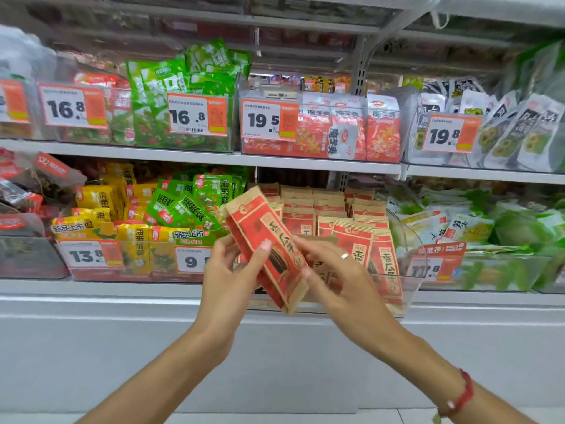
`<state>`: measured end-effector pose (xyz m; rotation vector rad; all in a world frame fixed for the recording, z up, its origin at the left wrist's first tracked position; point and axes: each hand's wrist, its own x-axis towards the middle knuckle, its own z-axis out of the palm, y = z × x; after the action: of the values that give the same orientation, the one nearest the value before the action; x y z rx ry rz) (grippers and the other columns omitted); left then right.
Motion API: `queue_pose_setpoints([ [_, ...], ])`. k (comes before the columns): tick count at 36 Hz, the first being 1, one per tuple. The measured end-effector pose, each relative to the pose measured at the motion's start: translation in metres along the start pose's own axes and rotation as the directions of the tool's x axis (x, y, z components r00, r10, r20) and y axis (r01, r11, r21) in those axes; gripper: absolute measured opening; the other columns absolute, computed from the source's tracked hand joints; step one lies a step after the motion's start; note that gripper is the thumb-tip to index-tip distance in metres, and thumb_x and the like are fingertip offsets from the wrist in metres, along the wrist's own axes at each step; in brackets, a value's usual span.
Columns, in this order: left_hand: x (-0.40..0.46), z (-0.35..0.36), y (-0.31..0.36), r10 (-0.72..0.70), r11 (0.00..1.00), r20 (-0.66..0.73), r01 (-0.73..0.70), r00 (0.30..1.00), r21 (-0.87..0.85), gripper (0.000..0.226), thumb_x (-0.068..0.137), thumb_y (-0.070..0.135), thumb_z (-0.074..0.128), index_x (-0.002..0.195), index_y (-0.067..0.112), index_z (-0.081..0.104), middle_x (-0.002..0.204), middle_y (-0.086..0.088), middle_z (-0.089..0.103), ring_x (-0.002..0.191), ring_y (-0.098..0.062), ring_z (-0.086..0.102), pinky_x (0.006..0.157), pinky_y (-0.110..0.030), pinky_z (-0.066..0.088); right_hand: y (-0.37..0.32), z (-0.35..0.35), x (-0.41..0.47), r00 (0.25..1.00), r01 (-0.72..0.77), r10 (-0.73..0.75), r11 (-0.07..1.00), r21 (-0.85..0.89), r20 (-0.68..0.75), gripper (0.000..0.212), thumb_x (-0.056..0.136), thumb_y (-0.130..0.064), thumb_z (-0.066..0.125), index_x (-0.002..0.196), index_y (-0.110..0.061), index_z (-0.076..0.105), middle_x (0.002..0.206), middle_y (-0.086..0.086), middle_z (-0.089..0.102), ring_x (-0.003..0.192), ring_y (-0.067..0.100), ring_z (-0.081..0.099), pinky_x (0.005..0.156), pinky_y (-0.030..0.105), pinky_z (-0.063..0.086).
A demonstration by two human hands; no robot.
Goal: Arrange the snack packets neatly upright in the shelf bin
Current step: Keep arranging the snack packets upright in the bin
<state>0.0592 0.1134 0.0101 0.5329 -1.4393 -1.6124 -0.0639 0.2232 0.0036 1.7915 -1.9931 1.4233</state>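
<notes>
A small stack of red and kraft-brown snack packets [263, 240] is tilted to the left in front of the shelf. My left hand [227, 270] grips it from the left with the thumb across its front. My right hand [333, 270] touches the stack's right edge with its fingertips. Behind them stands a clear plastic shelf bin [409, 283] holding several more of the same packets [360, 240], upright in rows.
Neighbouring bins hold green and yellow packets [171, 209] on the left and pale green bags [477, 228] on the right. Orange price tags [88, 255] hang on the bin fronts. The upper shelf [275, 157] carries more bins. A white base panel [153, 347] lies below.
</notes>
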Motion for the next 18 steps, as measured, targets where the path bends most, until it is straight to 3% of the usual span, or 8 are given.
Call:
queue_pose_setpoints([
  [2, -0.001, 0.0, 0.003, 0.046, 0.997, 0.082, -0.051, 0.996, 0.057, 0.029, 0.088, 0.022, 0.064, 0.116, 0.024, 0.056, 0.11, 0.01, 0.07, 0.105, -0.005, 0.065, 0.086, -0.028, 0.056, 0.0, -0.007, 0.006, 0.992, -0.108, 0.112, 0.992, 0.068, -0.065, 0.049, 0.092, -0.031, 0.058, 0.135, -0.048, 0.042, 0.129, -0.023, 0.053, 0.117, -0.003, 0.05, 0.092, 0.032, 0.052],
  [5, -0.006, 0.002, 0.006, 0.122, 0.985, 0.252, -0.148, 0.96, 0.086, 0.021, 0.092, 0.015, 0.058, 0.111, 0.022, 0.061, 0.107, 0.012, 0.072, 0.095, -0.002, 0.068, 0.074, -0.018, 0.056, -0.001, -0.02, 0.011, 0.966, -0.24, 0.255, 0.94, 0.243, -0.033, 0.058, 0.085, -0.037, 0.065, 0.137, -0.043, 0.04, 0.128, -0.023, 0.054, 0.116, -0.008, 0.051, 0.088, 0.017, 0.048],
  [7, -0.008, 0.003, 0.005, 0.163, 0.971, 0.335, -0.212, 0.928, 0.114, 0.023, 0.09, 0.018, 0.057, 0.111, 0.026, 0.061, 0.109, 0.015, 0.071, 0.098, -0.002, 0.067, 0.076, -0.017, 0.054, -0.004, -0.027, 0.013, 0.964, -0.257, 0.266, 0.898, 0.358, 0.025, 0.048, 0.084, -0.03, 0.064, 0.13, -0.035, 0.05, 0.118, -0.02, 0.064, 0.109, -0.008, 0.057, 0.084, 0.015, 0.049],
  [9, -0.01, 0.004, 0.003, 0.201, 0.952, 0.374, -0.27, 0.906, 0.144, 0.025, 0.087, 0.025, 0.057, 0.112, 0.029, 0.06, 0.111, 0.019, 0.069, 0.105, -0.001, 0.065, 0.086, -0.018, 0.052, -0.008, -0.03, 0.012, 0.974, -0.206, 0.228, 0.904, 0.375, -0.013, 0.033, 0.088, -0.016, 0.064, 0.118, -0.029, 0.059, 0.107, -0.016, 0.07, 0.1, -0.001, 0.064, 0.08, 0.018, 0.052],
  [14, -0.008, 0.006, 0.004, 0.259, 0.941, 0.284, -0.307, 0.923, 0.141, 0.031, 0.077, 0.035, 0.063, 0.107, 0.031, 0.062, 0.103, 0.018, 0.071, 0.101, 0.001, 0.065, 0.085, -0.015, 0.05, -0.016, -0.038, 0.013, 0.97, -0.077, 0.146, 0.942, 0.327, -0.192, 0.02, 0.086, -0.018, 0.065, 0.101, -0.03, 0.067, 0.099, -0.009, 0.072, 0.095, 0.01, 0.066, 0.082, 0.029, 0.055],
  [18, 0.0, 0.003, 0.003, 0.27, 0.912, 0.22, -0.322, 0.937, 0.255, 0.029, 0.078, 0.041, 0.065, 0.106, 0.033, 0.063, 0.103, 0.023, 0.069, 0.1, 0.003, 0.064, 0.086, -0.016, 0.05, -0.021, -0.058, 0.024, 0.902, 0.025, 0.144, 0.923, 0.384, -0.406, 0.019, 0.087, -0.008, 0.065, 0.095, -0.026, 0.066, 0.091, -0.011, 0.073, 0.088, 0.004, 0.066, 0.077, 0.015, 0.05],
])
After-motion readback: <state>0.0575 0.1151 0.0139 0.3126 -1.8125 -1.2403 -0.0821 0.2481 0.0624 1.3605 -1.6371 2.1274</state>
